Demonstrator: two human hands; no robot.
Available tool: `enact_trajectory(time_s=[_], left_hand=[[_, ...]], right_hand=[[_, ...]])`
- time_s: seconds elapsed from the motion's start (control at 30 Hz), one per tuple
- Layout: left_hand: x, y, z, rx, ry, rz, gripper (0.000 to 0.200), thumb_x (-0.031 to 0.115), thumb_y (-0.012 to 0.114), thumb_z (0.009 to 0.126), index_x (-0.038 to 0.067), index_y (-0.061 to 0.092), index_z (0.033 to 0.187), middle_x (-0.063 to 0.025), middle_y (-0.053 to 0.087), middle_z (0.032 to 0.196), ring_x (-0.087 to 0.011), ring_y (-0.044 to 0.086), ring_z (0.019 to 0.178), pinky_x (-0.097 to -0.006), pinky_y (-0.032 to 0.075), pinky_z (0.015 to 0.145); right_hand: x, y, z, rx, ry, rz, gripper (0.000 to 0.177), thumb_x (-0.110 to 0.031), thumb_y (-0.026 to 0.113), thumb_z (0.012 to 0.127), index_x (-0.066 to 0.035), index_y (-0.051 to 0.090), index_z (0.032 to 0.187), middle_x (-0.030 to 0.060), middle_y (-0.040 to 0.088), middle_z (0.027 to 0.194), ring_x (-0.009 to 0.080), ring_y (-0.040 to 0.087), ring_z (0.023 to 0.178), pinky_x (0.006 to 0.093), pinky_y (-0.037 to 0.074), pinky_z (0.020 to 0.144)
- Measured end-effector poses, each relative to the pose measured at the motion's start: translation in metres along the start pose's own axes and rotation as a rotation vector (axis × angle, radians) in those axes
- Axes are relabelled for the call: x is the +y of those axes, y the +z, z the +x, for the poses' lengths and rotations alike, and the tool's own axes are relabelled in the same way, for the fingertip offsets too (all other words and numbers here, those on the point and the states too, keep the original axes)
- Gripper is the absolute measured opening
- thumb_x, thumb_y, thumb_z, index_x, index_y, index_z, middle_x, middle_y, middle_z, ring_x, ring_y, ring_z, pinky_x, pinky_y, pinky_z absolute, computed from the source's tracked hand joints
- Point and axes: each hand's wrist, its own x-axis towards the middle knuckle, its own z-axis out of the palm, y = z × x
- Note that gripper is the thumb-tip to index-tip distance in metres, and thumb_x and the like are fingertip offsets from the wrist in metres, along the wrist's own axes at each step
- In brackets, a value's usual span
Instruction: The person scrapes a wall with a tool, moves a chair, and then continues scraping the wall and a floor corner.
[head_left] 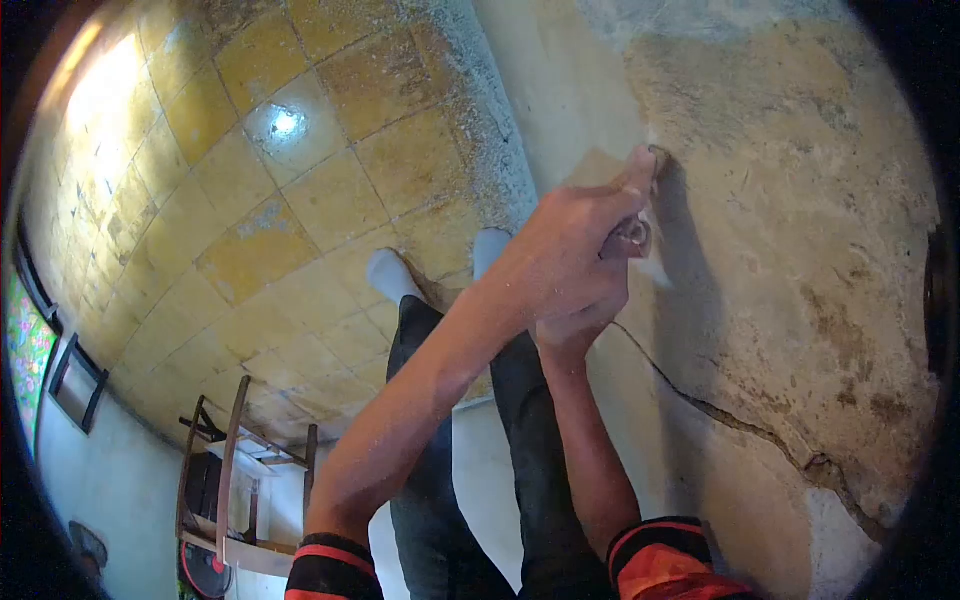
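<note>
Both my hands are clasped together against a worn, stained plaster wall [800, 200]. My left hand [565, 255] lies on top, its forefinger stretched up to the wall surface. Under it, only the wrist and a few fingers of my right hand [565, 335] show. Between them they grip a small scraping tool [633, 238]; a metal part of it shows by the knuckles and a pale edge pokes out below. Its working end touches the wall near a bare patch, mostly hidden by the fingers.
A long crack [740, 420] runs across the lower wall to the right of my arms. Below are my dark trousers and grey socks [390, 275] on a yellow tiled floor [300, 200]. A wooden chair [235, 470] stands at the lower left.
</note>
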Motion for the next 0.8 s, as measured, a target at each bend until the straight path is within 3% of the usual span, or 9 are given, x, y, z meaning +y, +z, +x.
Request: enact_trajectory(time_s=[0.03, 0.1, 0.2, 0.3, 0.4, 0.5, 0.57, 0.63, 0.8], left_hand=[[-0.001, 0.0, 0.002, 0.022, 0.018, 0.001, 0.033, 0.0, 0.053, 0.059, -0.002, 0.058, 0.092, -0.0254, 0.056, 0.076, -0.0446, 0.057, 0.074, -0.0457, 0.048, 0.067], [-0.004, -0.005, 0.002, 0.053, 0.046, 0.018, 0.032, 0.0, 0.054, 0.059, -0.001, 0.058, 0.09, -0.0255, 0.056, 0.075, -0.0447, 0.057, 0.073, -0.0457, 0.048, 0.066], [0.005, 0.0, -0.004, -0.048, -0.008, 0.083, 0.052, -0.003, 0.058, 0.064, -0.008, 0.053, 0.115, -0.0246, 0.062, 0.086, -0.0403, 0.062, 0.081, -0.0438, 0.05, 0.068], [0.014, -0.004, 0.002, -0.112, -0.098, 0.086, 0.058, -0.003, 0.058, 0.063, -0.008, 0.049, 0.12, -0.027, 0.061, 0.086, -0.0406, 0.062, 0.083, -0.0433, 0.05, 0.07], [0.005, -0.006, 0.01, 0.048, 0.008, 0.098, 0.028, 0.002, 0.049, 0.068, -0.003, 0.057, 0.095, -0.0267, 0.052, 0.07, -0.0463, 0.055, 0.068, -0.0467, 0.047, 0.062], [0.009, 0.003, -0.001, 0.052, 0.022, 0.063, 0.023, 0.003, 0.048, 0.07, -0.003, 0.057, 0.09, -0.0274, 0.052, 0.07, -0.0469, 0.054, 0.067, -0.0461, 0.047, 0.062], [0.01, -0.001, 0.006, 0.049, 0.003, 0.07, 0.019, 0.003, 0.048, 0.071, -0.003, 0.057, 0.088, -0.0277, 0.052, 0.07, -0.0473, 0.053, 0.067, -0.0457, 0.047, 0.061], [0.01, -0.009, 0.013, 0.033, -0.04, 0.092, 0.017, 0.004, 0.049, 0.072, -0.003, 0.057, 0.086, -0.0278, 0.052, 0.07, -0.0473, 0.053, 0.067, -0.0453, 0.047, 0.061], [0.022, 0.003, 0.003, 0.105, -0.062, -0.029, 0.016, 0.004, 0.051, 0.072, -0.003, 0.058, 0.084, -0.028, 0.051, 0.068, -0.0465, 0.054, 0.068, -0.0441, 0.047, 0.06]], right_hand=[[0.002, -0.002, 0.001, -0.032, -0.056, -0.013, 0.033, -0.022, 0.069, 0.077, 0.0, 0.057, 0.1, 0.0107, 0.061, 0.097, 0.0232, 0.059, 0.09, 0.0378, 0.045, 0.077], [-0.009, 0.004, 0.0, 0.017, 0.027, -0.012, 0.033, -0.023, 0.069, 0.077, -0.001, 0.057, 0.098, 0.0112, 0.061, 0.096, 0.0231, 0.059, 0.09, 0.0372, 0.045, 0.077], [-0.008, -0.004, -0.009, 0.01, 0.053, 0.013, 0.033, -0.024, 0.068, 0.078, -0.001, 0.055, 0.098, 0.0114, 0.061, 0.096, 0.0213, 0.058, 0.09, 0.0355, 0.045, 0.078], [-0.006, -0.012, 0.004, -0.045, 0.001, 0.126, 0.036, -0.026, 0.067, 0.08, -0.001, 0.053, 0.101, 0.0112, 0.061, 0.096, 0.0195, 0.057, 0.09, 0.0339, 0.045, 0.078], [-0.017, -0.002, 0.005, -0.016, 0.001, 0.174, 0.035, -0.027, 0.064, 0.082, -0.001, 0.052, 0.102, 0.0108, 0.06, 0.097, 0.0184, 0.056, 0.09, 0.0329, 0.044, 0.079], [-0.031, -0.016, -0.004, -0.044, 0.007, 0.158, 0.031, -0.018, 0.065, 0.08, 0.0, 0.053, 0.102, 0.0076, 0.058, 0.099, 0.0147, 0.053, 0.095, 0.0293, 0.043, 0.082], [-0.036, -0.021, 0.006, -0.104, -0.007, 0.145, 0.032, -0.018, 0.063, 0.082, 0.001, 0.053, 0.106, 0.0081, 0.058, 0.103, 0.0144, 0.053, 0.099, 0.0288, 0.042, 0.084], [-0.035, -0.009, 0.027, -0.186, -0.007, 0.123, 0.04, -0.027, 0.056, 0.089, 0.003, 0.052, 0.115, 0.0123, 0.06, 0.107, 0.0171, 0.054, 0.102, 0.031, 0.043, 0.086], [-0.041, -0.021, 0.005, -0.1, 0.091, 0.188, 0.043, -0.027, 0.057, 0.089, 0.005, 0.05, 0.118, 0.0121, 0.06, 0.11, 0.017, 0.052, 0.104, 0.0308, 0.041, 0.089]])
